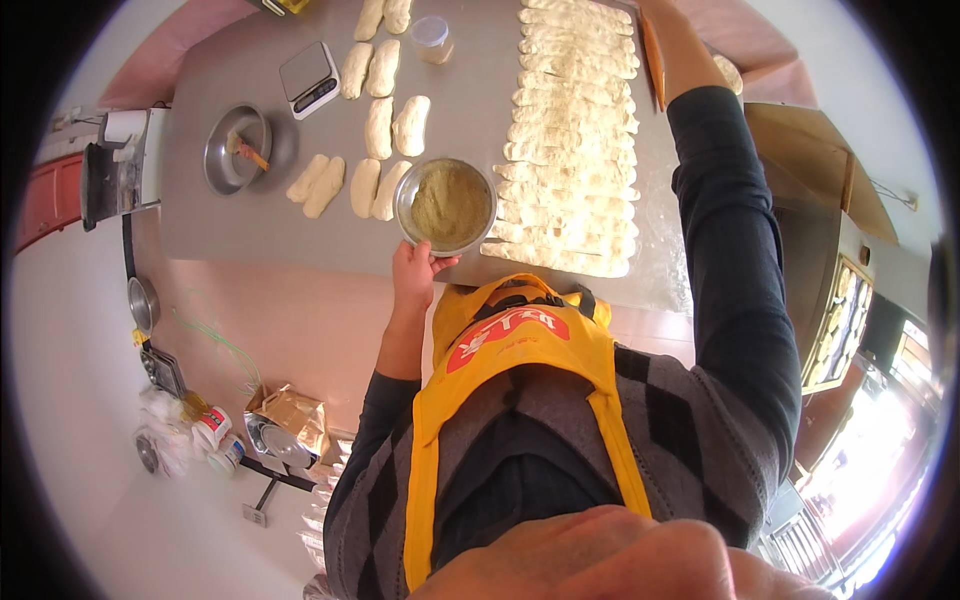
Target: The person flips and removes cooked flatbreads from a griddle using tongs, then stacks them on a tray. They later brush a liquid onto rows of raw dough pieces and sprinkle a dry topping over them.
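My left hand [417, 271] grips the near rim of a round steel bowl [489, 201] that holds a greenish-brown, powdery filling. Several oblong dough pieces [379, 127] lie mostly in pairs beyond and left of the bowl. Right of it, long flattened dough strips [574, 150], mottled pale yellow, lie side by side in a column. My right arm stretches forward past the strips; its bare forearm runs to the top edge and the hand is out of view. A narrow orange-brown piece, apparently wood [652, 64], lies along that forearm.
On the grey table [300, 236], a digital scale [310, 79], a lidded plastic tub [432, 41] and a steel basin [217, 154] with a wooden-handled tool [251, 154] stand farther left. A cardboard box [289, 416] is low left; a tray of round pieces [838, 322] is at right.
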`<move>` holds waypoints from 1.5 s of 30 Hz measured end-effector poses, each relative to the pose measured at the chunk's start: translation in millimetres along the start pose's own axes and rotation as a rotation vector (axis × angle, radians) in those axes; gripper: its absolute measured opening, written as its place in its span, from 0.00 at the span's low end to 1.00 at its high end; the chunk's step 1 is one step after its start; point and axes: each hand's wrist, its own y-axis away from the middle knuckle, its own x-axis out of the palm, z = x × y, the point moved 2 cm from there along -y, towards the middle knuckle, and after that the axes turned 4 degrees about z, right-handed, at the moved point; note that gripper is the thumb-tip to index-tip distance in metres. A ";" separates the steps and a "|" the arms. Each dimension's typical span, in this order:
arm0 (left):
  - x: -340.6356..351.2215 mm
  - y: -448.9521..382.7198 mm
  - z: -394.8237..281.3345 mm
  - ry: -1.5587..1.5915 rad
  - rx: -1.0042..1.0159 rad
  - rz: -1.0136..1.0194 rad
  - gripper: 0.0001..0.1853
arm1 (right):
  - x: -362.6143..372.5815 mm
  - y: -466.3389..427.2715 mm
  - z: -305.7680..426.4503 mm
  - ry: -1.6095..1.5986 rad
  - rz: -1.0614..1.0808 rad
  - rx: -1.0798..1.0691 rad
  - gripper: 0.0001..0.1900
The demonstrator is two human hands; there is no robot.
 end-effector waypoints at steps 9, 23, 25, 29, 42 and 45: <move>1.9 -0.8 8.9 0.005 0.024 0.033 0.14 | -51.2 49.0 36.6 -0.699 0.406 0.678 0.07; 41.1 -34.4 -9.4 -0.057 0.016 0.190 0.13 | -124.1 266.0 246.4 -1.056 0.468 1.061 0.09; 42.8 -32.7 -8.5 -0.078 0.002 0.194 0.13 | -119.6 261.8 238.3 -0.902 0.399 0.992 0.07; 53.3 -31.7 -11.8 -0.088 0.007 0.250 0.13 | -110.5 214.6 191.3 -0.636 0.369 0.803 0.11; 87.4 -41.8 1.2 -0.142 -0.017 0.277 0.14 | -158.7 162.1 379.7 -0.764 0.569 0.374 0.12; 94.2 -51.2 9.2 -0.167 -0.001 0.318 0.14 | -152.4 180.2 467.5 -0.338 0.675 0.152 0.09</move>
